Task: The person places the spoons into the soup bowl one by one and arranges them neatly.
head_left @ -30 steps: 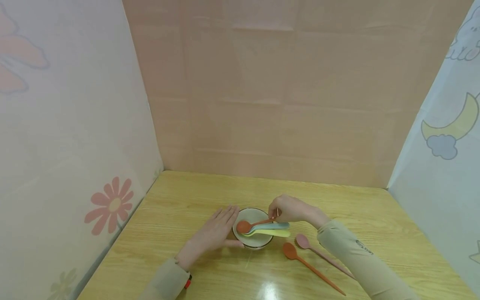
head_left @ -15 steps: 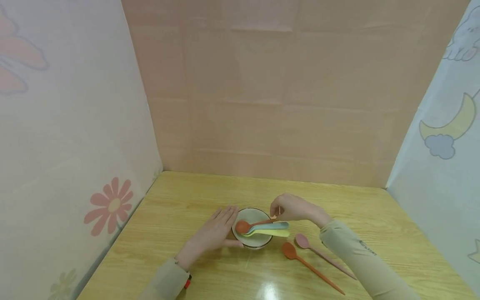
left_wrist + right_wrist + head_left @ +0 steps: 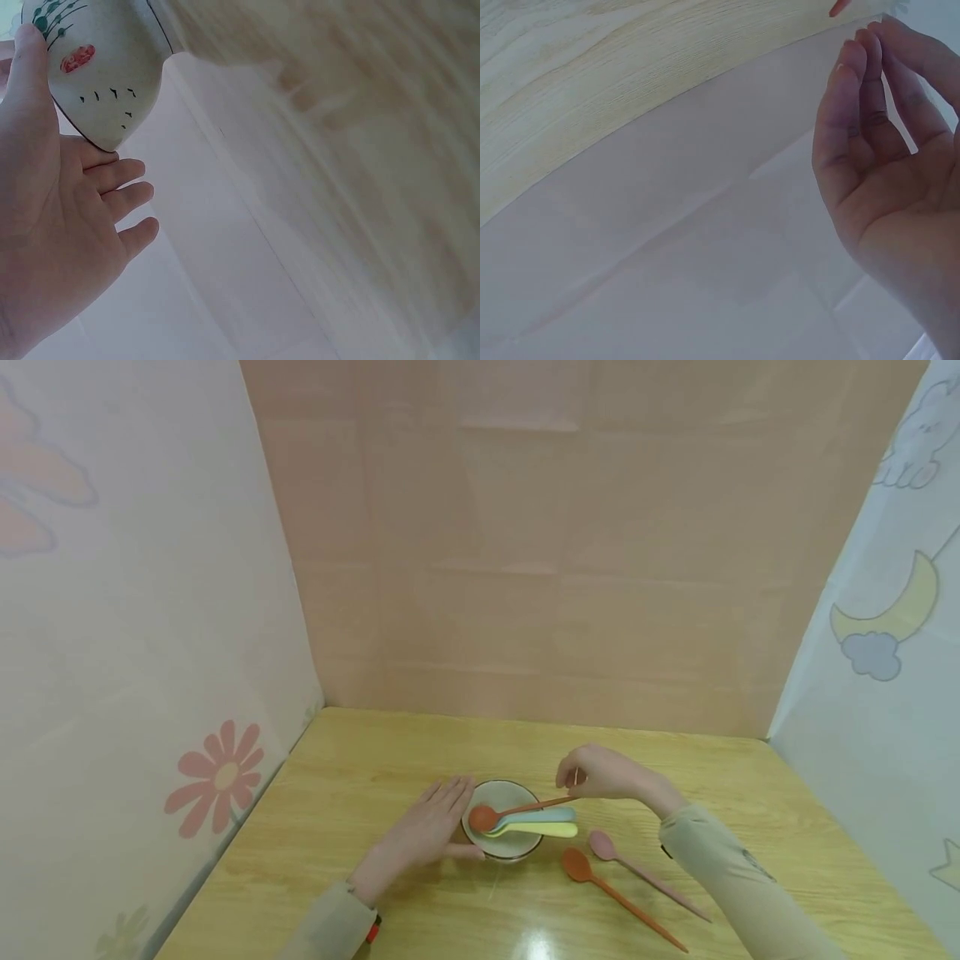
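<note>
A pale bowl point(image 3: 517, 852) with a dark rim stands on the table. My left hand point(image 3: 423, 827) rests against its left side, fingers fairly straight and thumb along the near side. The left wrist view shows the bowl's painted outer wall point(image 3: 112, 82) beside this hand point(image 3: 75, 195). Leaning in the bowl, handles over its right rim, are an orange spoon point(image 3: 483, 818), a light blue-handled utensil point(image 3: 551, 815) and a yellow-handled one point(image 3: 555, 829). My right hand point(image 3: 611, 772) hovers by the orange handle's end; in the right wrist view the orange tip point(image 3: 840, 7) lies apart from the fingertips of that hand point(image 3: 900, 165).
Right of the bowl, a second orange spoon point(image 3: 622, 897) and a pink spoon point(image 3: 648, 875) lie slanting on the wooden table point(image 3: 420, 743). A brown backdrop point(image 3: 525, 610) stands behind, with patterned sheets point(image 3: 150, 635) at both sides.
My right hand has drawn back to the right from the orange spoon's handle and let go of it, so more of the handle shows. The left hand stays at the bowl.
</note>
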{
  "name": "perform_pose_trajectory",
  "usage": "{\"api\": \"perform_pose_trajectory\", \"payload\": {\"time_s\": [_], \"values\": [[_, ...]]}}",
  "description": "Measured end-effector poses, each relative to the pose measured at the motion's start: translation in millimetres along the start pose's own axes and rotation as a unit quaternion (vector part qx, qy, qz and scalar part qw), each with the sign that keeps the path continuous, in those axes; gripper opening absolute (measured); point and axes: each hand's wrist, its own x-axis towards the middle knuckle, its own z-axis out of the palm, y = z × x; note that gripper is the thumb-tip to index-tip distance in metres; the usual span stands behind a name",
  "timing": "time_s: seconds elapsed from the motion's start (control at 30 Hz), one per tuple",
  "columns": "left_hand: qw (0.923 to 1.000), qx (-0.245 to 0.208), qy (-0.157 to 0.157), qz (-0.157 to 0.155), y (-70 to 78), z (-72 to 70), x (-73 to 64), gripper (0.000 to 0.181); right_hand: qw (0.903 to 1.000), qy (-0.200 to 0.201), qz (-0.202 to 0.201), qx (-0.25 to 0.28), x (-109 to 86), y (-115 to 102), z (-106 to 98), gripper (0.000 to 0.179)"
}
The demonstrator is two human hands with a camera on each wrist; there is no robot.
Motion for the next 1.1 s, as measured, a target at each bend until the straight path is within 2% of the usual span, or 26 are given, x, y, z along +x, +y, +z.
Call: {"api": "perform_pose_trajectory", "payload": {"time_s": [0.27, 0.5, 0.8, 1.1], "values": [[0.9999, -0.012, 0.002, -0.005, 2.0, -0.2, -2.3, 0.107, 0.9998, 0.015, -0.012, 0.002, -14.2, 5, -1, 0.011], [0.9999, -0.013, -0.002, -0.01, 2.5, -1.0, -3.2, 0.107, 0.9999, 0.011, 0.006, 0.011, -29.0, 9, -4, 0.013], [0.9999, -0.011, -0.002, -0.007, 3.2, -1.9, -2.0, 0.107, 0.9996, 0.023, 0.006, 0.013, -46.2, 10, -2, 0.015], [0.9999, -0.016, -0.002, -0.005, 3.9, -0.8, -0.5, 0.107, 0.9984, 0.033, 0.022, 0.04, -62.2, 15, 5, 0.017]]}}
